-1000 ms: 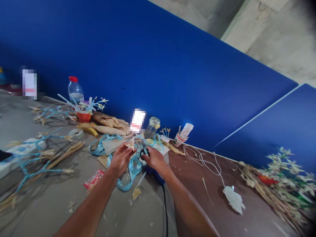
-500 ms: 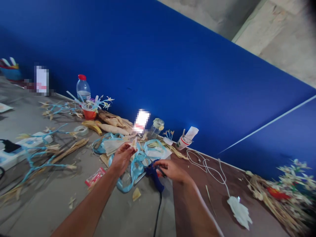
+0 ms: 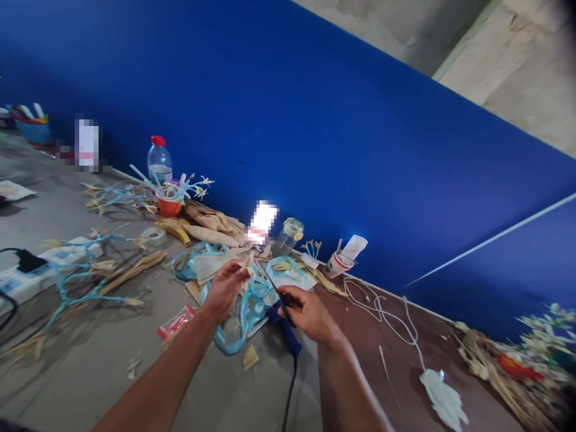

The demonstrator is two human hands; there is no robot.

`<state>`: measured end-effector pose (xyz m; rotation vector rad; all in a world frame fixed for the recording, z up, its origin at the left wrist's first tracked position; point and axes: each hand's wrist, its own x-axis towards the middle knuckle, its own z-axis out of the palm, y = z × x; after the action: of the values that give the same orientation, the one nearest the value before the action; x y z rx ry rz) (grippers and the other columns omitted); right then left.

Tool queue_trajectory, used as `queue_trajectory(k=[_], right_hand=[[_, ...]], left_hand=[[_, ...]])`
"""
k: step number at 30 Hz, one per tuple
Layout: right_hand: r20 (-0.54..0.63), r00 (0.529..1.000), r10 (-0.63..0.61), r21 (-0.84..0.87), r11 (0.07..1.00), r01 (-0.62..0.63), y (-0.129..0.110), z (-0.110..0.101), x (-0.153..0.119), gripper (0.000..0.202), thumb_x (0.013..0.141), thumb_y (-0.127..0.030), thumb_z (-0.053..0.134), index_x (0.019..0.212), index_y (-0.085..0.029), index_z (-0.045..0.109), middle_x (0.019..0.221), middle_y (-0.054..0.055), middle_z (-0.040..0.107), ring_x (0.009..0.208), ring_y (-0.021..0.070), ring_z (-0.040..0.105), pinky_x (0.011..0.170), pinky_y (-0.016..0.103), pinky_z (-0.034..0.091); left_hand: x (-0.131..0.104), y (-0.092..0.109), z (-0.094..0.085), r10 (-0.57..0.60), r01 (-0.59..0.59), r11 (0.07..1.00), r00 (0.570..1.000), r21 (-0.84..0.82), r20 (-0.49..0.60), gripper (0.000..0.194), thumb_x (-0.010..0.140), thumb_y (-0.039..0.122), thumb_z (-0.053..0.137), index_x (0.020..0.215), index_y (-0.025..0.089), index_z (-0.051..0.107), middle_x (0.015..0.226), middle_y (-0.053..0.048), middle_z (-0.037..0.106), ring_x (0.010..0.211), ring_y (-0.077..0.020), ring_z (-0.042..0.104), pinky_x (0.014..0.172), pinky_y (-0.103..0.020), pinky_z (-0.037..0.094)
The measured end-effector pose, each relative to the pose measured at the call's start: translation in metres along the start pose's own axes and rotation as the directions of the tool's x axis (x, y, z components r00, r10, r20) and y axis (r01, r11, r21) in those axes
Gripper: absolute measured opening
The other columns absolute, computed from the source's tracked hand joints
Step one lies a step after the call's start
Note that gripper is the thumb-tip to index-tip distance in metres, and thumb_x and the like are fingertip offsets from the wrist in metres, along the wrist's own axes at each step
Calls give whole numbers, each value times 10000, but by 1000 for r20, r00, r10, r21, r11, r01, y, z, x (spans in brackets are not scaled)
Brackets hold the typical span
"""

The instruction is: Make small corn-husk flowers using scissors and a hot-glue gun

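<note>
My left hand (image 3: 224,292) pinches a small pale piece of dried husk (image 3: 249,263) between thumb and fingers. Dark scissors (image 3: 287,313) sit in my right hand (image 3: 310,315), their blades pointing up and left toward the husk piece. Whether the blades touch it I cannot tell. Just below the right hand a blue glue gun (image 3: 288,337) lies on the table, its black cord running toward me. Light blue ribbon (image 3: 248,309) lies in loose loops under and between both hands. A small husk scrap (image 3: 251,357) rests nearer to me.
Blue-stemmed husk flower branches (image 3: 85,294) lie at left beside a white power strip (image 3: 18,283). Along the blue wall stand a red-capped bottle (image 3: 159,162), a red cup (image 3: 169,207), a glass jar (image 3: 289,236) and a paper cup (image 3: 337,264). A white cable (image 3: 382,312) curls at right.
My right hand has come up from beside the glue gun with the scissors, blades now raised toward the husk piece. The left hand keeps its pinch. The view has shifted slightly.
</note>
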<state>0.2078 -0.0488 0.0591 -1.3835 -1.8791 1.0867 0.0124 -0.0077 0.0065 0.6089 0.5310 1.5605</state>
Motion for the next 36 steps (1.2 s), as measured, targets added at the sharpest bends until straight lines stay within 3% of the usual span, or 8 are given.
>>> queue_trajectory(k=[6,13,25,36], right_hand=[[-47,996,-70,-63,996,67,7,5,-3,381,724,-162,588,1092,-217,673,995,34,714,922,211,665,832,330,531],[-57,985,-163,-194,970,149,4,4,-2,463,711,-99,530,1137,-232,657,1121,38,689,1052,215,633,957,363,480],[-51,982,-180,-272,949,160,0,4,-3,480,720,-88,516,1161,-230,642,1141,46,681,1071,217,620,959,358,469],[-39,986,-160,-285,948,143,0,5,-4,455,733,-108,546,1161,-230,642,1159,47,673,1093,224,609,971,371,460]], left_hand=[[1,-2,-1,-1,1,1000,999,-3,-42,221,592,233,815,747,161,675,654,18,634,635,-100,590,691,-245,454],[1,-2,1,3,-2,1000,998,10,-69,250,541,258,838,713,167,681,633,23,628,611,-98,575,658,-241,452],[1,-2,2,4,-2,999,999,36,-43,217,569,239,823,713,163,679,666,17,636,631,-92,565,671,-232,452],[1,-2,3,5,-1,999,996,39,-85,251,547,238,833,724,166,671,655,21,639,640,-101,582,689,-243,461]])
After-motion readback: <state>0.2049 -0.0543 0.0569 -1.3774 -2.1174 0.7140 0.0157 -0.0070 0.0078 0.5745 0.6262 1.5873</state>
